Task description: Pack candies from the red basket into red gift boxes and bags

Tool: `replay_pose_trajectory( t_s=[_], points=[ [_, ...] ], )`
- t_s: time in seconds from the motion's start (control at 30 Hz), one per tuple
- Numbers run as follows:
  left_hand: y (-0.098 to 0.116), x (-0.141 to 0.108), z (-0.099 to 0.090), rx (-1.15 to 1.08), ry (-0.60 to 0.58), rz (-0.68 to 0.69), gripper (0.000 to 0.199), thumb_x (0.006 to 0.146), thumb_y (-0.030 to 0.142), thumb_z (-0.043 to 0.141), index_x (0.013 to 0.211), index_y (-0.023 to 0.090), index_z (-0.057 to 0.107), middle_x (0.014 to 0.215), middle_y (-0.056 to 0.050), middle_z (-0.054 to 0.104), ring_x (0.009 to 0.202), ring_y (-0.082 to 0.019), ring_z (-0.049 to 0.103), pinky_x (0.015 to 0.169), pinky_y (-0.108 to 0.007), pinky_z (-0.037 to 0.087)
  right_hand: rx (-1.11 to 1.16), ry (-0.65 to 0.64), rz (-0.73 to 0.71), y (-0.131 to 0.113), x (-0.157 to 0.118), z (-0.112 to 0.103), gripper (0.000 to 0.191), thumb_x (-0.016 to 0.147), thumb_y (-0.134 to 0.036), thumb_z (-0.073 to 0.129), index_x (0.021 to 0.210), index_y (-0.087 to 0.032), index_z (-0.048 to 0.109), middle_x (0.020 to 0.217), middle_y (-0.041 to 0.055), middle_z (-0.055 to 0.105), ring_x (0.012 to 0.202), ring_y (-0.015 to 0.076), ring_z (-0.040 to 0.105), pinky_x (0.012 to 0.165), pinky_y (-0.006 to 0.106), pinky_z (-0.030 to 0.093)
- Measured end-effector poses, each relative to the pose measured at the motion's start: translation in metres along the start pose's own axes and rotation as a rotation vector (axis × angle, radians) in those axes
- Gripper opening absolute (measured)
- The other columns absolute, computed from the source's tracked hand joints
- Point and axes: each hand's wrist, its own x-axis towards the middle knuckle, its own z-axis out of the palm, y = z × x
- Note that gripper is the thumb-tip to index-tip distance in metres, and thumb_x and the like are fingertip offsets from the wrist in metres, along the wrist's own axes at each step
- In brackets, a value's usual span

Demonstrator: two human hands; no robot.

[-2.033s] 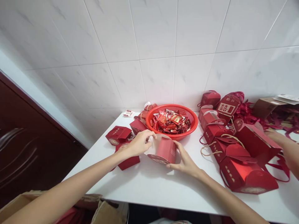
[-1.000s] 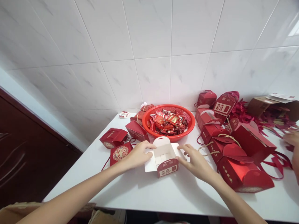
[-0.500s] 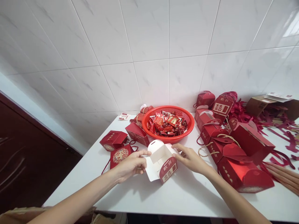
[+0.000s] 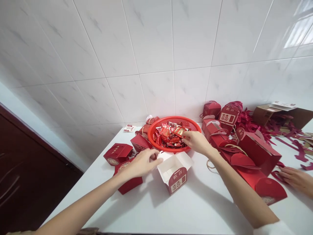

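An open red box with a white inside (image 4: 178,181) stands on the white table. At its upper left edge is my left hand (image 4: 146,161), thumb and fingers apart, with nothing seen between them. My right hand (image 4: 195,141) reaches over the right rim of a red plastic basket (image 4: 153,143) and has its curled fingertips among the wrapped sweets (image 4: 168,133). Whether those fingers pinch a sweet is too small to tell. Closed red boxes (image 4: 118,154) lie beside my left hand.
Several red boxes (image 4: 260,147) form rows at the right, some with rope handles. Behind them are dark red ribbons (image 4: 246,122) and a cardboard box (image 4: 262,114). Another person's hand (image 4: 295,178) touches a ribbon at the right edge. A tiled wall (image 4: 156,91) backs the table.
My right hand has left the open box and moved up to the sweets. My left hand has loosened on the box's left side. The other person's hand has shifted and now touches a ribbon.
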Motion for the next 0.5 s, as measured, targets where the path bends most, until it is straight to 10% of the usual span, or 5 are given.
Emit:
replay_pose_trajectory(
  t_s=[0.27,0.5],
  points=[
    [0.003,0.085,-0.013,0.139,-0.009,0.096,0.027,0.079,0.021,0.053,0.094,0.016,0.075,0.099,-0.006,0.077,0.092,-0.022,0.069,0.081,-0.027,0.050,0.228,-0.085,0.107,0.007,0.072,0.057,0.024,0.060,-0.002,0.071,0.077,-0.020,0.072,0.085,0.0074,0.074,0.088,0.0261,0.068,0.072,0.028,0.044],
    [-0.008,0.132,0.007,0.318,-0.172,0.004,0.032,0.074,0.011,0.053,0.096,0.017,0.076,0.095,-0.004,0.078,0.088,-0.020,0.072,0.075,-0.023,0.052,0.775,0.097,0.204,0.025,0.077,0.063,0.017,0.077,-0.026,0.063,0.062,-0.019,0.061,0.060,0.0006,0.063,0.063,0.0177,0.063,0.060,0.026,0.047]
  ],
)
